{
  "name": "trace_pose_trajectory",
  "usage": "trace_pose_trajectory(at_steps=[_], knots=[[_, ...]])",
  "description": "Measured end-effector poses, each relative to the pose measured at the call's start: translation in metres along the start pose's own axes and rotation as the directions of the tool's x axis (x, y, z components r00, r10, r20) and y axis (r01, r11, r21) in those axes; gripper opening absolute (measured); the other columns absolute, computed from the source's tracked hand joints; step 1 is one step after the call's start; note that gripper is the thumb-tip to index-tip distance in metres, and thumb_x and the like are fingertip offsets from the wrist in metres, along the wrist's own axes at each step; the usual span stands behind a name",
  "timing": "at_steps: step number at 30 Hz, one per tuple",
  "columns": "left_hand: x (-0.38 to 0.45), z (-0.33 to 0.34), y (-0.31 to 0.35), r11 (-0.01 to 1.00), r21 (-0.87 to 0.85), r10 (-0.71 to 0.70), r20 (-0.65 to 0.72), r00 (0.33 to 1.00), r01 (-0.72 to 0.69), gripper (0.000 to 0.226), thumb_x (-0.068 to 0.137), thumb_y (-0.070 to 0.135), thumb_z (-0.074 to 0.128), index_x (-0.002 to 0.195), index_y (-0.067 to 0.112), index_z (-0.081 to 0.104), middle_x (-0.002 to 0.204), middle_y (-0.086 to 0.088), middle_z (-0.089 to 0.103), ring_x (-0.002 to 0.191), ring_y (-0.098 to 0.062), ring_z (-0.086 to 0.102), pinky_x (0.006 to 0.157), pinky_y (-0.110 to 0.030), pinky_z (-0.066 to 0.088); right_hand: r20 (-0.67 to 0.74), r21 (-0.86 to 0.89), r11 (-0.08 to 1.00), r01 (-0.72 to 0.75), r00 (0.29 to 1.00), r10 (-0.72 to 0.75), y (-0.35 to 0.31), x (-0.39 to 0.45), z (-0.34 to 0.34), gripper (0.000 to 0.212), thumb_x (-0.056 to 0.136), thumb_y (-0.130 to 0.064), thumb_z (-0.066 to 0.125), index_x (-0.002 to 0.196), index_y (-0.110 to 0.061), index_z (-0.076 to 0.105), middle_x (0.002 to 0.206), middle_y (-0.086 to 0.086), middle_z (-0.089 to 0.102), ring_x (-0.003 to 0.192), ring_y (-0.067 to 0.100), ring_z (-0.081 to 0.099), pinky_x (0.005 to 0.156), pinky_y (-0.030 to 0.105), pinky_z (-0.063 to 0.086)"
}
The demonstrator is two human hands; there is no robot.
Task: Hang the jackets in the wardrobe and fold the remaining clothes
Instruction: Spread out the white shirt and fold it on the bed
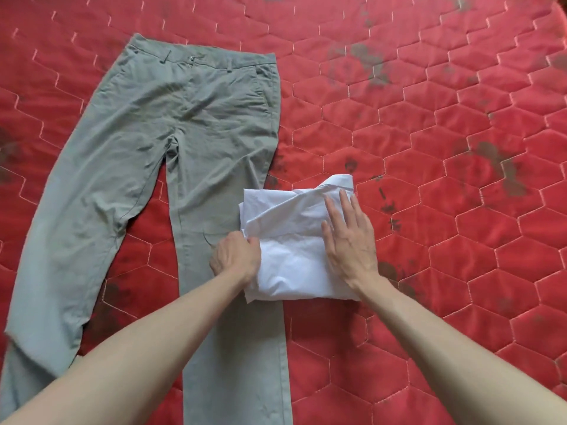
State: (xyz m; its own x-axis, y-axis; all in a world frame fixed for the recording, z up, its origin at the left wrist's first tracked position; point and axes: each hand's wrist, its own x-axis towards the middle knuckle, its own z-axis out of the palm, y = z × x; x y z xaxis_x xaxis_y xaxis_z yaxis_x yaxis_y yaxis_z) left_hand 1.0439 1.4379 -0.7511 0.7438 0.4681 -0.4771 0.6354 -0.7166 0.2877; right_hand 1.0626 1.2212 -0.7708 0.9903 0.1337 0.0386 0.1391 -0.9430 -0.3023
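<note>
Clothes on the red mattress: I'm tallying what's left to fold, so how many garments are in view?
2. The grey trousers lie spread flat on the left; the folded white shirt sits under both hands, overlapping one trouser leg. Others may lie outside the view.

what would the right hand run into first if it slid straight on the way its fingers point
The right hand lies flat on the folded white shirt, fingers pointing away and slightly left. Sliding on, it would first meet the shirt's collar at the far edge, then bare red mattress.
</note>
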Motion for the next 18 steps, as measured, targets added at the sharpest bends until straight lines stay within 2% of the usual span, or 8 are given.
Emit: trace_pose_trajectory(at_steps=[2, 4, 6, 7, 10, 13, 16, 18], knots=[[0.001, 0.004, 0.002, 0.991, 0.108, 0.087, -0.121, 0.989, -0.074, 0.029, 0.094, 0.023, 0.051, 0.118, 0.006, 0.052, 0.125, -0.019, 0.055, 0.116, -0.04, 0.053, 0.091, -0.048, 0.044, 0.105, -0.062, 0.998, 0.022, 0.994, -0.015, 0.008, 0.02, 0.003, 0.059, 0.107, -0.045, 0.029, 0.163, -0.028, 0.024, 0.173, 0.004, 0.015, 0.16, 0.026, 0.01, 0.124, 0.053, 0.023], [0.006, 0.012, 0.003, 0.952, 0.174, 0.291, -0.244, 0.925, -0.253, 0.038, 0.09, 0.021, 0.052, 0.126, 0.01, 0.046, 0.127, -0.016, 0.048, 0.115, -0.037, 0.048, 0.093, -0.049, 0.042, 0.217, -0.084, 0.995, 0.044, 0.976, -0.025, 0.012, 0.038, 0.009, 0.064, 0.107, -0.054, 0.025, 0.165, -0.033, 0.011, 0.174, 0.001, 0.005, 0.16, 0.024, 0.001, 0.127, 0.051, 0.011], [0.015, 0.024, 0.002, 0.89, 0.206, 0.447, -0.23, 0.864, -0.406, 0.052, 0.094, 0.033, 0.047, 0.142, 0.012, 0.042, 0.14, -0.012, 0.044, 0.127, -0.033, 0.043, 0.104, -0.049, 0.04, 0.302, -0.091, 0.992, 0.082, 0.952, -0.051, 0.015, 0.049, 0.019, 0.066, 0.106, -0.058, 0.022, 0.165, -0.033, 0.008, 0.174, 0.001, 0.003, 0.16, 0.024, -0.001, 0.128, 0.05, 0.009], [0.02, 0.03, 0.002, 0.875, 0.205, 0.475, -0.189, 0.86, -0.438, 0.059, 0.097, 0.041, 0.041, 0.149, 0.013, 0.038, 0.15, -0.011, 0.04, 0.136, -0.032, 0.039, 0.11, -0.049, 0.037, 0.313, -0.106, 0.988, 0.11, 0.947, -0.072, 0.016, 0.051, 0.025, 0.066, 0.105, -0.059, 0.02, 0.165, -0.033, 0.008, 0.174, 0.002, 0.002, 0.16, 0.024, -0.002, 0.128, 0.05, 0.008], [0.034, 0.047, 0.004, 0.869, 0.238, 0.463, -0.074, 0.883, -0.435, 0.067, 0.103, 0.048, 0.024, 0.163, 0.019, 0.018, 0.17, -0.008, 0.019, 0.156, -0.026, 0.018, 0.123, -0.049, 0.021, 0.288, -0.15, 0.979, 0.137, 0.954, -0.089, 0.019, 0.051, 0.041, 0.067, 0.105, -0.059, 0.018, 0.165, -0.033, 0.007, 0.174, 0.003, -0.001, 0.16, 0.024, -0.005, 0.129, 0.05, 0.004], [0.044, 0.058, 0.001, 0.858, 0.301, 0.452, -0.059, 0.89, -0.416, 0.067, 0.103, 0.046, 0.012, 0.165, 0.021, 0.004, 0.173, -0.004, 0.005, 0.16, -0.022, 0.004, 0.127, -0.05, 0.011, 0.277, -0.123, 0.985, 0.122, 0.957, -0.084, 0.018, 0.053, 0.048, 0.066, 0.106, -0.059, 0.022, 0.165, -0.036, 0.002, 0.173, 0.0, -0.008, 0.159, 0.022, -0.013, 0.128, 0.05, -0.001], [0.037, 0.059, 0.002, 0.89, 0.26, 0.424, -0.161, 0.891, -0.376, 0.069, 0.103, 0.049, 0.028, 0.164, 0.018, 0.017, 0.171, -0.007, 0.016, 0.155, -0.025, 0.018, 0.121, -0.05, 0.024, 0.237, -0.034, 0.993, 0.109, 0.967, -0.098, 0.022, 0.052, 0.047, 0.065, 0.108, -0.054, 0.03, 0.165, -0.034, 0.005, 0.174, 0.001, -0.006, 0.16, 0.021, -0.011, 0.128, 0.048, 0.0], [0.025, 0.052, 0.008, 0.96, 0.142, 0.268, -0.23, 0.935, -0.241, 0.076, 0.098, 0.055, 0.048, 0.158, 0.015, 0.025, 0.159, -0.011, 0.03, 0.141, -0.031, 0.032, 0.112, -0.049, 0.032, 0.117, 0.105, 0.994, 0.026, 0.992, -0.039, 0.023, 0.042, 0.044, 0.065, 0.107, -0.045, 0.041, 0.165, -0.028, 0.015, 0.174, 0.003, 0.005, 0.16, 0.021, 0.0, 0.128, 0.041, 0.004]])
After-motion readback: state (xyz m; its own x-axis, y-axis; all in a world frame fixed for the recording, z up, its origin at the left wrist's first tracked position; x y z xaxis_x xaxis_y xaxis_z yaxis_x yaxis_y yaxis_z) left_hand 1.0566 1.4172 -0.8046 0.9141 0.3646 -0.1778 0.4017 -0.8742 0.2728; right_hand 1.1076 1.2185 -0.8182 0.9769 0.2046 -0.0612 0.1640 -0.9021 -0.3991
